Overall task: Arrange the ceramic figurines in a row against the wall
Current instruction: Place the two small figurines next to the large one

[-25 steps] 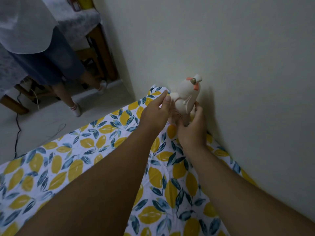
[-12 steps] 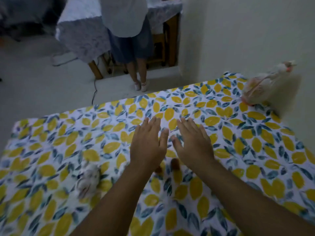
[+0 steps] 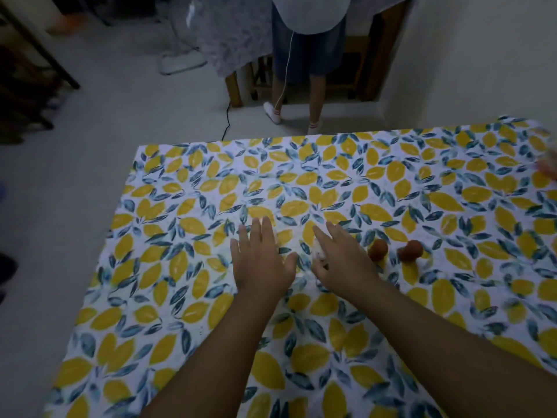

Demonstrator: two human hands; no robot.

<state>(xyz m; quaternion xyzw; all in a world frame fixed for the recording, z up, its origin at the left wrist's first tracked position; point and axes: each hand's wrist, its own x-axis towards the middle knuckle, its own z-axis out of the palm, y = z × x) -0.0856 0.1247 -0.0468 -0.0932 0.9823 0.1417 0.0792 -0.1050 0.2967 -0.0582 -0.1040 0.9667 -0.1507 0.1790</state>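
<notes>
My left hand (image 3: 260,260) and my right hand (image 3: 342,262) hover side by side over the middle of the table, fingers spread, holding nothing. A small white figurine (image 3: 319,251) lies between them, mostly hidden under my right hand's thumb side. Just right of my right hand stand two small figurines with brown round tops (image 3: 378,249) (image 3: 411,250). A blurred sliver of the pale duck figurine (image 3: 549,164) shows at the far right edge, near the wall (image 3: 482,55).
The table wears a cloth printed with yellow lemons and blue leaves (image 3: 211,191). Beyond its far edge a person (image 3: 307,49) stands by another cloth-covered table (image 3: 232,31). A cable (image 3: 226,125) runs across the floor.
My hands let go of the duck figurine by the wall and came back to the table's middle. The view swung left, and the brown-topped figurines are now beside my right hand.
</notes>
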